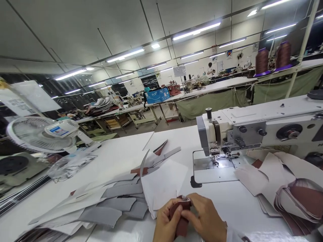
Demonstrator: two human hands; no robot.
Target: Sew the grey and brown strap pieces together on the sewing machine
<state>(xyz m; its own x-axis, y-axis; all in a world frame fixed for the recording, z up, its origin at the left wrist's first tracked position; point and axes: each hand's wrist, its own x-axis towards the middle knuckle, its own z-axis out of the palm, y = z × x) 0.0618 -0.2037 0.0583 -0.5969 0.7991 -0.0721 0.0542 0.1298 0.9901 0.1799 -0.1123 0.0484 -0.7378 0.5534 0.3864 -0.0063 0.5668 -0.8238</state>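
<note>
Near the bottom centre, my left hand (167,220) is closed around a small folded brown piece (182,226), its thumb pressed on the front. My right hand (207,216) pinches the same piece from the other side, near its upper edge, where a pale lining shows. Both hands are over the white table, in front of the sewing machine (227,134). Left of them lie overlapping grey and white cut pieces (101,211). A white sheet (164,178) lies just beyond the hands. On the right is a pile of pale and brown pieces (282,188).
A white fan (40,134) and a clear plastic bag (68,166) are at the left. Thread cones (262,62) stand at the upper right. Farther back are long worktables, a blue box (157,95) and a person (210,69).
</note>
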